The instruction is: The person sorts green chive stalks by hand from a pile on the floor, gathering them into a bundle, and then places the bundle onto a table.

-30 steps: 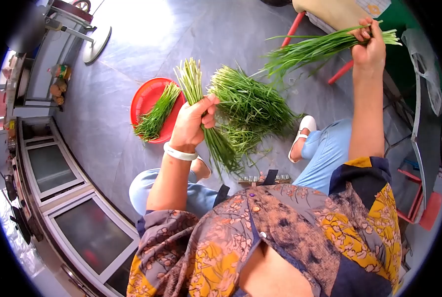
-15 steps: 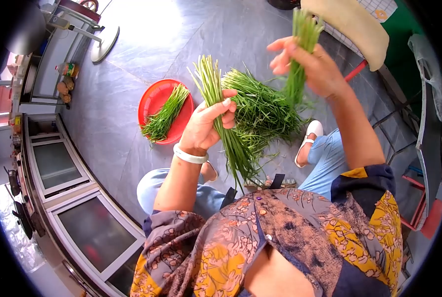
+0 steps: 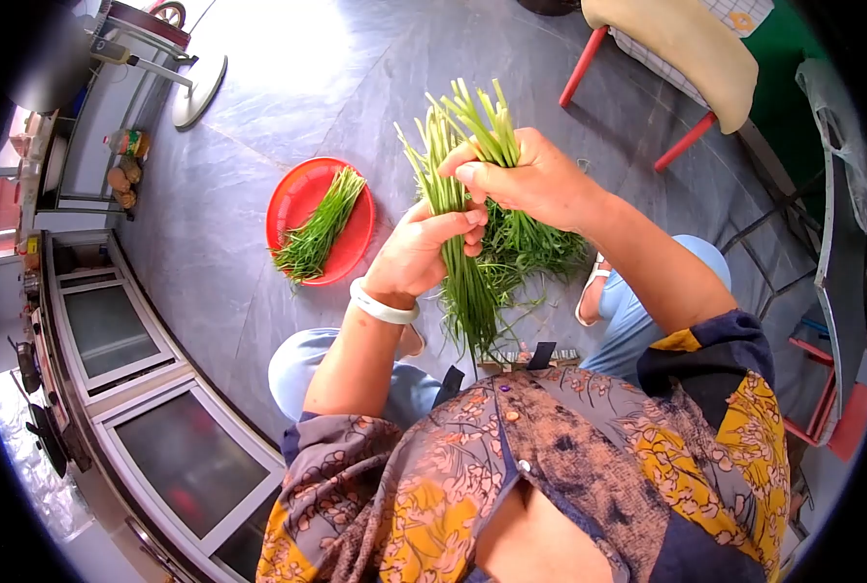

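Note:
My left hand (image 3: 417,245), with a white bangle at the wrist, is closed around a bunch of chives (image 3: 467,296); their pale stem ends point up and the green leaves hang down. Against it, my right hand (image 3: 545,183) grips a second bunch of chives (image 3: 489,126), stems upward, its thumb and fingertips beside the first bunch's stems. Behind and below my right hand lies a loose heap of chives (image 3: 545,243) on the floor, partly covered by that hand. To the left, a red plate (image 3: 289,199) holds a neat bunch of chives (image 3: 323,225).
A fan's round base (image 3: 200,92) stands on the grey tiled floor at upper left. Glass-fronted cabinets (image 3: 113,325) line the left side. A cushioned seat with red legs (image 3: 686,142) is at upper right. My knees flank the heap.
My right hand has come down and left with its bunch, from the upper right to beside my left hand. The left hand's bunch has shifted slightly right.

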Demonstrator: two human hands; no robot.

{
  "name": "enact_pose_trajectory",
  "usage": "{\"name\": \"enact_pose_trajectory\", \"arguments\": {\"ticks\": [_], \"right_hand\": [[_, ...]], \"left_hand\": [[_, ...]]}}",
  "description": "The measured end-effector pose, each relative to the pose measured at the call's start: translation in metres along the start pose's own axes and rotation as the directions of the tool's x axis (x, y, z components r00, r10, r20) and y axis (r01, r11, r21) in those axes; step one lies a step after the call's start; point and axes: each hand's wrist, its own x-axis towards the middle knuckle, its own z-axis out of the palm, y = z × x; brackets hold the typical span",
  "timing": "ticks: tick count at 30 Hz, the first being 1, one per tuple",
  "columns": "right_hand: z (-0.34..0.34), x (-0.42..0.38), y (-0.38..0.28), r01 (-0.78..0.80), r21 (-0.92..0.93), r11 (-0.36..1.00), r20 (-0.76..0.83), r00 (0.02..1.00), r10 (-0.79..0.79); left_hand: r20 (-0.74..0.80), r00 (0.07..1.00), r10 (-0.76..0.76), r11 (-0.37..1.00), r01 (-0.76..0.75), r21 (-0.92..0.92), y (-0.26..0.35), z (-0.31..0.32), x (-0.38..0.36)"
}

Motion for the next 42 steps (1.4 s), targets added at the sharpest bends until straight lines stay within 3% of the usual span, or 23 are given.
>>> {"name": "enact_pose_trajectory", "arguments": {"ticks": [3, 6, 9, 20, 27, 32, 35, 36, 39, 42], "right_hand": [[-0.002, 0.004, 0.009, -0.035, 0.022, 0.999, -0.024, 0.999, 0.036], [-0.006, 0.006, 0.015, -0.046, -0.088, 0.995, -0.121, 0.992, 0.035], [-0.005, 0.005, 0.013, -0.053, -0.115, 0.992, -0.11, 0.993, 0.041], [-0.002, 0.01, 0.026, -0.083, 0.033, 0.996, -0.147, 0.985, 0.087], [-0.007, 0.004, 0.014, -0.146, 0.165, 0.976, -0.081, 0.984, 0.161], [-0.005, 0.006, 0.018, -0.11, 0.282, 0.953, -0.064, 0.989, 0.133], [-0.014, 0.008, 0.02, -0.112, 0.401, 0.909, -0.093, 0.982, 0.162], [-0.019, 0.009, 0.019, -0.095, 0.42, 0.903, -0.109, 0.982, 0.153], [-0.032, 0.005, 0.006, -0.031, 0.438, 0.898, -0.15, 0.983, 0.107], [-0.05, 0.0, 0.0, 0.009, 0.41, 0.912, -0.192, 0.979, 0.076]], "left_hand": [[-0.004, 1.0, 0.013, 1.0, -0.013, 0.024, -0.003, 0.003, 0.002], [-0.031, 0.999, 0.034, 0.998, -0.032, 0.049, -0.003, 0.006, 0.003], [-0.026, 0.998, 0.052, 0.997, -0.05, 0.067, -0.003, 0.008, 0.002], [-0.045, 0.998, 0.035, 0.978, -0.025, 0.206, -0.017, 0.003, 0.007], [-0.105, 0.991, 0.079, 0.965, -0.103, -0.242, -0.008, 0.003, 0.005], [-0.182, 0.981, 0.067, 0.988, -0.09, -0.123, -0.008, 0.005, 0.003], [-0.145, 0.982, 0.12, 0.985, -0.136, -0.107, -0.007, -0.005, 0.005], [-0.213, 0.968, 0.13, 0.986, -0.149, -0.078, -0.003, -0.006, 0.005], [-0.409, 0.888, 0.21, 0.976, -0.215, 0.034, 0.006, -0.018, 0.005], [-0.493, 0.775, 0.395, 0.916, -0.292, 0.274, 0.01, -0.057, 0.002]]}}
